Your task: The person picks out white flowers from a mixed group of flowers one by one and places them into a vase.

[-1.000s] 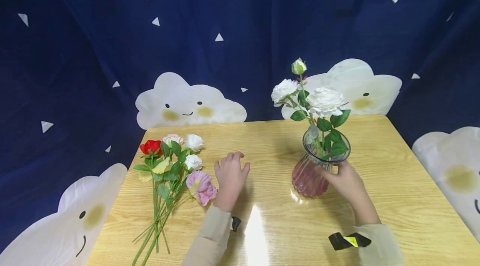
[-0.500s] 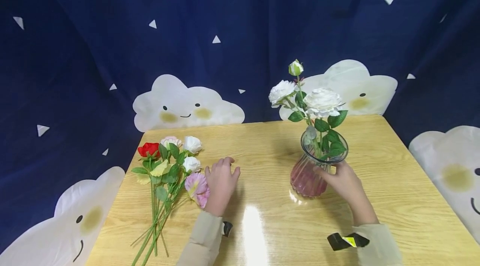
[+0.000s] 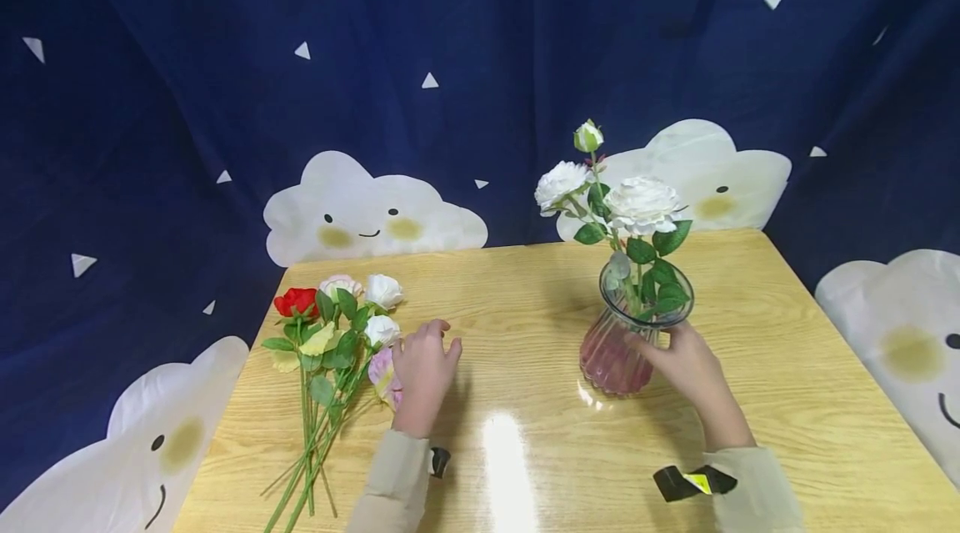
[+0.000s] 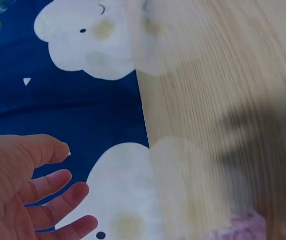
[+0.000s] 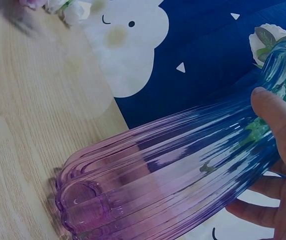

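My right hand (image 3: 686,362) grips a ribbed glass vase (image 5: 167,165) by its neck, thumb on the near side and fingers round the back. The vase is pink at the base and bluish at the rim. White roses (image 3: 642,205) with green leaves and a bud (image 3: 588,136) stand in it. At the left, my left hand (image 3: 426,370) hovers with loosely spread fingers and holds nothing. It partly covers a pink-purple flower (image 3: 382,373). Beside that lie white roses (image 3: 383,331), a red rose (image 3: 297,302) and a pale yellow flower (image 3: 320,339).
Long green stems (image 3: 309,466) from the loose flowers reach toward the near left edge of the wooden table (image 3: 517,333). Behind the table hangs a dark blue curtain (image 3: 375,32) printed with smiling clouds and white triangles.
My left hand has moved left, toward the loose flowers, and now overlaps the pink-purple one. The right hand keeps its hold on the vase; the head view has shifted slightly.
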### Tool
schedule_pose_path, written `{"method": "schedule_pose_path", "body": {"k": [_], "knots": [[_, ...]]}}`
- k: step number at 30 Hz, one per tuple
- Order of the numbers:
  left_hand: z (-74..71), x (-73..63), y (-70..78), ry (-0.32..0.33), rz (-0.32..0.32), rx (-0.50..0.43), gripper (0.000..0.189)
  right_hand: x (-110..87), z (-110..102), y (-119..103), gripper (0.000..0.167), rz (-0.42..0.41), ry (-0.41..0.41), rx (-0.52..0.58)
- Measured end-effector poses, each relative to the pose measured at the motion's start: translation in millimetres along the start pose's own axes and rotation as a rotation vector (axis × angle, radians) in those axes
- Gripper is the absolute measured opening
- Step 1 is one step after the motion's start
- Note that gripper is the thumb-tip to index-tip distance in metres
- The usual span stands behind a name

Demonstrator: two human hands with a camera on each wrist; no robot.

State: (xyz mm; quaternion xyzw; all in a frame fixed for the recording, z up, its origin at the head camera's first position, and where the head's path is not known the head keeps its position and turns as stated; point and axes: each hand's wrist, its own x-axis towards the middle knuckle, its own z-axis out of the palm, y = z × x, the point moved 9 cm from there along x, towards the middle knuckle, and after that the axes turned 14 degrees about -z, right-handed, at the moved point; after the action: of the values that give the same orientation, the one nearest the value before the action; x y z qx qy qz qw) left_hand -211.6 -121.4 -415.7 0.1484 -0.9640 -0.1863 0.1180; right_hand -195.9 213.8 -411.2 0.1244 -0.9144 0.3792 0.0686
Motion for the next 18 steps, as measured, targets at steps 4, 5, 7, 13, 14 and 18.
{"method": "schedule_pose_path", "body": {"k": [4, 5, 7, 13, 14, 18], "knots": [[-2.8, 1.0, -9.9, 0.001, -0.013, 0.008, 0.023, 0.1, -0.1, -0.6, 0.075, -0.003, 0.002, 0.002], [-4.2, 1.2, -12.4, 0.006, -0.013, 0.006, 0.023, 0.1, -0.4, -0.9, 0.075, -0.004, 0.003, 0.002], [-7.2, 2.0, -18.3, 0.018, -0.018, 0.001, 0.022, 0.2, -0.6, -0.6, 0.074, -0.006, 0.007, -0.001], [-14.8, 8.0, -44.1, 0.029, -0.082, 0.005, 0.022, 0.8, 0.1, 0.2, 0.073, -0.007, 0.003, -0.003], [-15.9, 9.0, -48.5, 0.029, -0.094, 0.008, 0.022, 1.0, 0.0, -0.1, 0.073, -0.008, 0.002, -0.002], [-23.0, 10.6, -62.9, 0.050, -0.121, 0.003, 0.022, 1.2, -0.4, -0.9, 0.074, -0.008, -0.001, 0.003]]}}
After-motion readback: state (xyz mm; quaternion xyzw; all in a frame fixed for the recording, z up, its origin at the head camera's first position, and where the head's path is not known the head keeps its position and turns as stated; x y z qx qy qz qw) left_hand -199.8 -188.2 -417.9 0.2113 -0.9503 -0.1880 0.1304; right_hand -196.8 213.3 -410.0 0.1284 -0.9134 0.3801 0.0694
